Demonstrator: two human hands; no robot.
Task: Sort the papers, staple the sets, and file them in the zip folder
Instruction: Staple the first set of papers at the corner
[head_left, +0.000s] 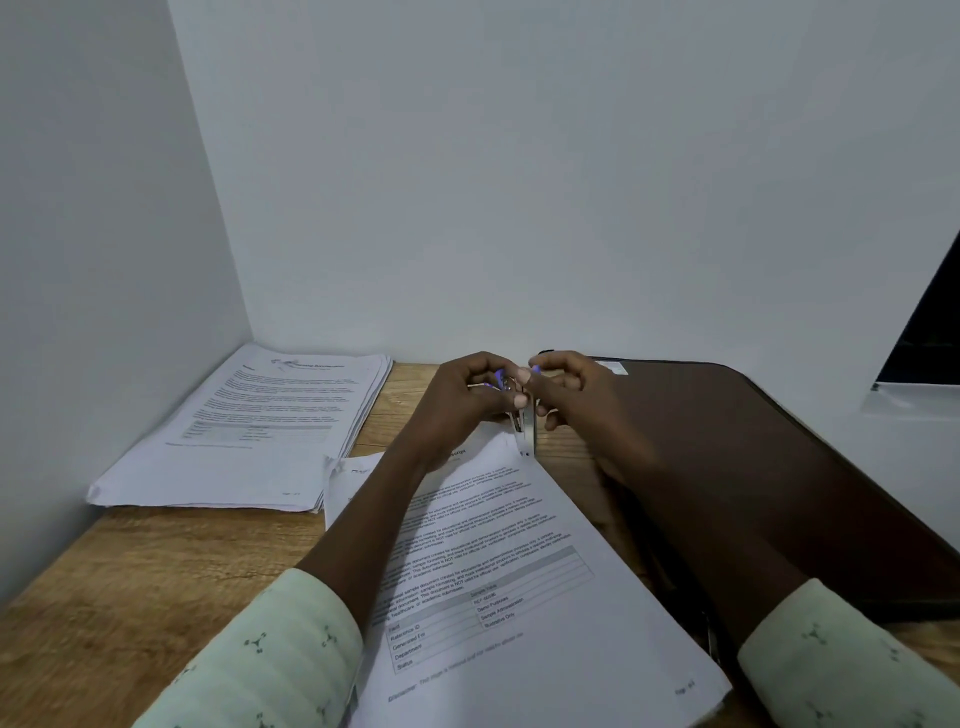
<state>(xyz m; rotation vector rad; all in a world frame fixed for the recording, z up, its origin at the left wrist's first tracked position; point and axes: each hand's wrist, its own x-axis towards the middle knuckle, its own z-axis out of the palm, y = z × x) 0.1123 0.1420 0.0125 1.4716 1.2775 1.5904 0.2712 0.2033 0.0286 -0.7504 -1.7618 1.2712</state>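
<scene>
Both are holding the stapler just above the far corner of the paper set — the left hand and right hand each have their grip clamped on it. Its long axis is pointing down at that corner, the nose almost touching the paper. The zip folder is lying right of the set.

Both hands up near desk's far edge. Left hand and right hand pinch stapler between them, fingers curled round purple body. Stapler's metal end points down, right at top corner of paper set. Set lies skewed on wooden desk, brown folder just beside on right. Another sheet pokes out from under set, corner curled. Thick stack sits back left in wall corner, apart from set. Pale patterned sleeves low in frame.
</scene>
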